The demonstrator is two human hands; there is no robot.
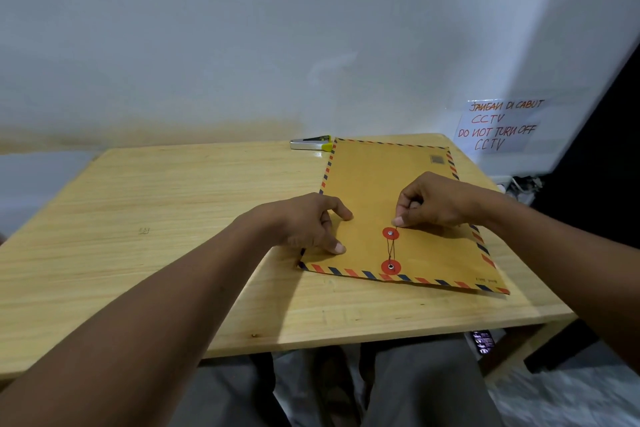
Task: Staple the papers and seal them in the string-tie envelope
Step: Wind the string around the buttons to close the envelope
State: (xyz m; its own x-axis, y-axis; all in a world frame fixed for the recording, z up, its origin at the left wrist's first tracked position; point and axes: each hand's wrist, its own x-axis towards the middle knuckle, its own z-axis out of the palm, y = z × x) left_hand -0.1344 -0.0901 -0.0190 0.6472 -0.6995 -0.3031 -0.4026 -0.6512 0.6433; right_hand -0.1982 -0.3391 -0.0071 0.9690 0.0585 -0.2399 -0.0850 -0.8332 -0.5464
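Envelope (pixel 398 191) is lying flat on the wooden surface (pixel 173 211), flap end toward the person, long axis running away toward the wall. It is kraft-brown paper, matte, with a red-and-blue striped border. Papers are not showing anywhere (judging they are already inside, stapled).

Two red discs are sitting on the closure: the upper disc (pixel 390 233) on the body and the lower disc (pixel 391 267) on the flap, each with a metal eyelet. A thin dark string (pixel 391 250) is running between them, apparently crossed once.

Left hand (pixel 304 222) is resting just left of the upper disc, fingers loosely spread and pressing the envelope down, gripping nothing.

Right hand (pixel 433 204) is sitting just right of and beyond the upper disc, fingers curled closed in a pinch; the free end of the string is too fine to see, but I am judging it is held there. The right hand is the nearer one to the upper disc.

Key relation: the upper disc is lying immediately below-left of the pinching fingers, so the next wrap is likely calling for a small loop around it, string kept taut. Risk: slack letting the turn slip off.

Stapler (pixel 311 143), metal with a yellow-green end, is lying beyond the upper disc, at the envelope's far left corner.
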